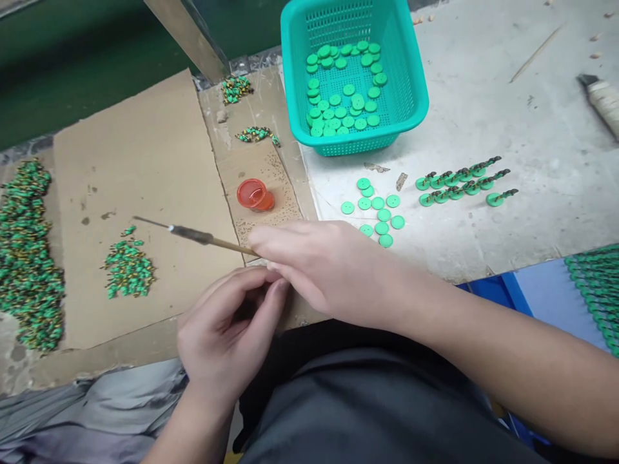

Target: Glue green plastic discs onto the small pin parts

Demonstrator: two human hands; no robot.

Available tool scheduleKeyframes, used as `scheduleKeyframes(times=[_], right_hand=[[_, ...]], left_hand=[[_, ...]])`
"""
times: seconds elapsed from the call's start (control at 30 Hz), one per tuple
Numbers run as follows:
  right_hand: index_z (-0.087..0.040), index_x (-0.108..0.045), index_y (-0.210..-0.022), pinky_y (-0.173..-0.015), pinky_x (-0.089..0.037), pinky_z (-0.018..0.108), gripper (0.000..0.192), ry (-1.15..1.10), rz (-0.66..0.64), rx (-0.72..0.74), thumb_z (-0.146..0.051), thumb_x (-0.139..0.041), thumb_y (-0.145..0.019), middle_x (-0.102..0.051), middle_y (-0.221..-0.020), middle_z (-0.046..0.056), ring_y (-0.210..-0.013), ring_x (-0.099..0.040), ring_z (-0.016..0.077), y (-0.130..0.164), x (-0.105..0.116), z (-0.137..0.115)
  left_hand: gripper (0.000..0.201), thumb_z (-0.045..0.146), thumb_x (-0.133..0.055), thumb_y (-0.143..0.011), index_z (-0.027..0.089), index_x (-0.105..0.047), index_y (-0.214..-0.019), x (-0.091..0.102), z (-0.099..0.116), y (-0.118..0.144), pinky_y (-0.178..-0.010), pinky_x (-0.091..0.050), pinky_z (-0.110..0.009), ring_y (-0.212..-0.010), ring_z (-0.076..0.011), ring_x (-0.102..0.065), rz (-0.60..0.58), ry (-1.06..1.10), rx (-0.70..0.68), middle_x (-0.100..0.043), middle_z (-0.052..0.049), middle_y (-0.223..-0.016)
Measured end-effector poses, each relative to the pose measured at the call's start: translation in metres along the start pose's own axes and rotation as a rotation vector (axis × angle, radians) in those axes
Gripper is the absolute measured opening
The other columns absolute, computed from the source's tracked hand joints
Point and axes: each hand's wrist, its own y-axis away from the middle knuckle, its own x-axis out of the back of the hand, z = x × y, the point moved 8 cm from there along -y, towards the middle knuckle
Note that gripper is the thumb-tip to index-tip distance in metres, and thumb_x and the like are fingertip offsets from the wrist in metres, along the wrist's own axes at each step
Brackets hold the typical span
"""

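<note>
My right hand (329, 267) grips a thin stick tool (193, 234) with a dark metal needle tip that points left over the cardboard sheet (145, 161). Just below it, my left hand (227, 328) is curled with fingertips pinched together near the tool's handle; what it pinches is hidden. A small pile of green pieces (128, 267) lies on the cardboard left of the hands. An orange cap (254, 194) sits beyond the tool. Loose green discs (380, 209) lie to the right of my right hand.
A teal basket (411, 84) with several green discs stands at the back. Rows of assembled green pieces (464, 180) lie at right, a big heap of green-and-dark pieces (26, 258) at far left, more rows (597, 290) at the right edge.
</note>
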Motion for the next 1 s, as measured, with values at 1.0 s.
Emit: scheduleKeyframes(times=[1.0], right_hand=[[-0.019, -0.065, -0.101, -0.081, -0.047, 0.030, 0.021, 0.007, 0.120, 0.021, -0.015, -0.051, -0.117, -0.069, -0.101, 0.002, -0.094, -0.066, 0.0176, 0.028, 0.001, -0.002]], left_hand=[[0.014, 0.020, -0.081, -0.103, 0.033, -0.082, -0.108, -0.002, 0.009, -0.004, -0.081, -0.058, -0.023, -0.083, -0.0094, -0.070, -0.028, 0.004, -0.044, -0.080, 0.009, -0.101]])
